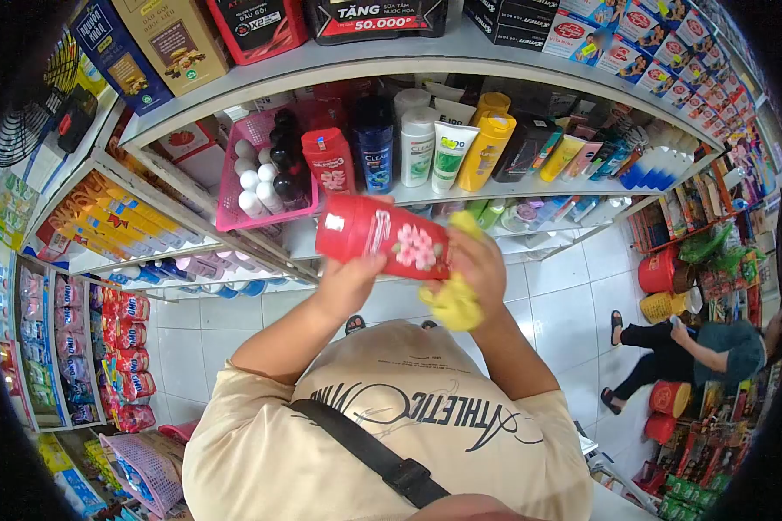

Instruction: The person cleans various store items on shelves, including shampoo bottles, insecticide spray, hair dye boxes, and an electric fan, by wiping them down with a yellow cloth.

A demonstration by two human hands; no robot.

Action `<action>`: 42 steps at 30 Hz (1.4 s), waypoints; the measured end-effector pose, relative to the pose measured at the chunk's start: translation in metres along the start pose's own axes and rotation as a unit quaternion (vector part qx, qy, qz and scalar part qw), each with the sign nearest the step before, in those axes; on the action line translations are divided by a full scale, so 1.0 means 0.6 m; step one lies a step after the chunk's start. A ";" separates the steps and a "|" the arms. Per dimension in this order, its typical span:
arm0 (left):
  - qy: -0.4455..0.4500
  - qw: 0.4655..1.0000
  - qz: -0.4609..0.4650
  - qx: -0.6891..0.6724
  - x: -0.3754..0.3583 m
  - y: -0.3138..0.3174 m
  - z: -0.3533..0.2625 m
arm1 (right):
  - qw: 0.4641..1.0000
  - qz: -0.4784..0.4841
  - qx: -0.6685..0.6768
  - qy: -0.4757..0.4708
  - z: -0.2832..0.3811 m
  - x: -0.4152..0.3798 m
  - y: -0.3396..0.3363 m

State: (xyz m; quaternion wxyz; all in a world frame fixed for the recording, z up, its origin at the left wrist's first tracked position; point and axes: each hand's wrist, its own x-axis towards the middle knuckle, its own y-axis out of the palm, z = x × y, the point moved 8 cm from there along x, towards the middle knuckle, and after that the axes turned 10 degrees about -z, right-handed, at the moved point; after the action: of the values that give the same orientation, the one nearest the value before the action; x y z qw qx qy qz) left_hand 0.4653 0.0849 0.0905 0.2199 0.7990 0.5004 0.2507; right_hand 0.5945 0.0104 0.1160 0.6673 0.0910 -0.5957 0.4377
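Note:
A red bottle with pink flowers on its label lies tilted almost sideways in front of my chest. My left hand is closed around its left part, thumb on the front. At the other end of the bottle, my right hand grips a yellow cloth, which bunches out above and below the fingers and touches the bottle. Just beyond, on the shelf, stand a similar red bottle, a dark blue Clear bottle, a white-and-green tube and a yellow bottle.
A pink basket holds white and black roll-on shaped containers at the shelf's left. The upper shelf edge overhangs the bottles. Red detergent packs fill a rack at left. A seated person is at the right, near red tubs.

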 end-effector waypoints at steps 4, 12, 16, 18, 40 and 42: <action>0.055 0.981 0.182 0.026 -0.036 0.068 0.002 | 0.887 -0.225 0.247 0.319 -0.074 -0.030 -0.015; 0.222 0.872 0.279 0.336 -0.054 0.103 0.008 | 0.718 -0.245 0.367 0.538 -0.145 -0.077 0.023; 0.212 0.877 0.289 0.320 -0.051 0.101 -0.010 | 0.798 -0.252 0.240 0.492 -0.152 -0.069 -0.005; 0.192 0.897 0.267 0.297 -0.040 0.086 -0.028 | 0.818 -0.257 0.210 0.470 -0.151 -0.065 -0.016; 0.352 0.737 -0.289 0.500 0.071 -0.219 -0.240 | 0.695 -0.272 0.300 0.594 -0.215 -0.158 -0.025; 0.312 0.785 -0.294 0.448 0.094 -0.233 -0.232 | 0.694 -0.272 0.301 0.595 -0.212 -0.159 -0.027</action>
State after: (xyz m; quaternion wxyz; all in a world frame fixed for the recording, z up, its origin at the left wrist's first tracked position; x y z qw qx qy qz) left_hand 0.3039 0.2063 0.1246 -0.2673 0.5001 0.8085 0.1572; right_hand 0.7055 0.0371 0.0044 0.9090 0.1654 0.1402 0.3559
